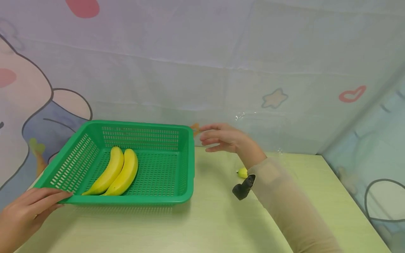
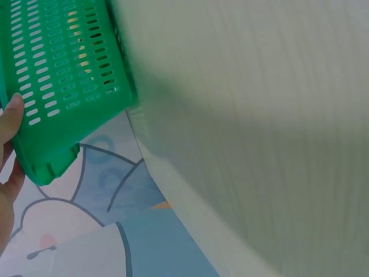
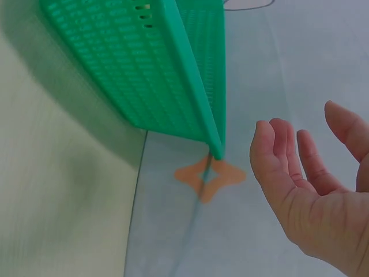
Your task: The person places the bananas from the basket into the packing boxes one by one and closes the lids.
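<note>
A green plastic basket (image 1: 186, 168) with slotted walls stands at the left of the table, and two yellow bananas (image 1: 126, 175) lie side by side in its left half. At its front left corner, my left hand (image 1: 31, 207) grips the rim; the left wrist view shows the thumb (image 2: 14, 109) against the slotted outer wall. My right hand (image 1: 221, 138) hangs in the air beyond the basket's back right corner, apart from it, with loosely bent fingers and nothing in them. A small yellow thing (image 1: 242, 173) lies on the table, partly hidden by my right wrist.
The pale wood table (image 1: 215, 225) extends right of the basket to its right edge. Behind it hangs a printed cloth (image 1: 177, 77) with cartoon shapes, continuing along the right side. A black wrist camera (image 1: 243, 188) sticks out below my right wrist.
</note>
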`<action>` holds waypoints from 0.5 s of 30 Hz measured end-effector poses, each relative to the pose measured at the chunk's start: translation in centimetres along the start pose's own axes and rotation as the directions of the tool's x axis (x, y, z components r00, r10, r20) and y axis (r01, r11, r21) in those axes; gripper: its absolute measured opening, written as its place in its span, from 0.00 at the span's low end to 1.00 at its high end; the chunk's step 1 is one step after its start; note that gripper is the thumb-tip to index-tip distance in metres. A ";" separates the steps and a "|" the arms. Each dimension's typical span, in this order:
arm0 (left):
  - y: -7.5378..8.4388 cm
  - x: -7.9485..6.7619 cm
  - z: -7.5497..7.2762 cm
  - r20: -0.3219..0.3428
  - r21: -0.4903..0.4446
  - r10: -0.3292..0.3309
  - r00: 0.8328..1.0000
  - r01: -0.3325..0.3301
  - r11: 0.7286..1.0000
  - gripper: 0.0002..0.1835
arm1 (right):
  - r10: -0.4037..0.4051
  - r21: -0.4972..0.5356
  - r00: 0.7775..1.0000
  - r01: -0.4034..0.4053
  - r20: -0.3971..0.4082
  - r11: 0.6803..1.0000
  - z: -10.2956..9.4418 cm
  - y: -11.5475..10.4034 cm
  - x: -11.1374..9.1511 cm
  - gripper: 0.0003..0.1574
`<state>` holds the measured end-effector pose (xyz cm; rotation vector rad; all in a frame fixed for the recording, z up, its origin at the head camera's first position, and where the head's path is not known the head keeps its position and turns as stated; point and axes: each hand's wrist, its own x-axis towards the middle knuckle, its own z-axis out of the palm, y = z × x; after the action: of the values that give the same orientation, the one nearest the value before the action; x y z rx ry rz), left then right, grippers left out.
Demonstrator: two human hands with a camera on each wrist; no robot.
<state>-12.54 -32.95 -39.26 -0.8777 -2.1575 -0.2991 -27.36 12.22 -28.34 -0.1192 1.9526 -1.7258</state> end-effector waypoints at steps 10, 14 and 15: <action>0.1 0.1 0.0 -0.004 -0.006 -0.005 1.000 0.005 1.000 0.33 | -0.009 0.012 0.999 0.009 0.033 1.000 2.8 -0.3 1.7 0.27; 0.1 0.1 0.1 -0.025 -0.028 0.005 1.000 -0.006 1.000 0.31 | -0.004 0.000 0.999 0.004 0.043 1.000 3.8 -0.4 2.4 0.24; 0.1 0.1 0.1 -0.025 -0.026 0.006 1.000 -0.007 1.000 0.32 | -0.001 -0.004 0.999 0.002 0.044 1.000 4.0 -0.5 2.6 0.23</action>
<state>-12.64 -32.77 -39.26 -0.8908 -2.1319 -0.3338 -27.97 7.48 -28.89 -0.1585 1.9254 -1.7061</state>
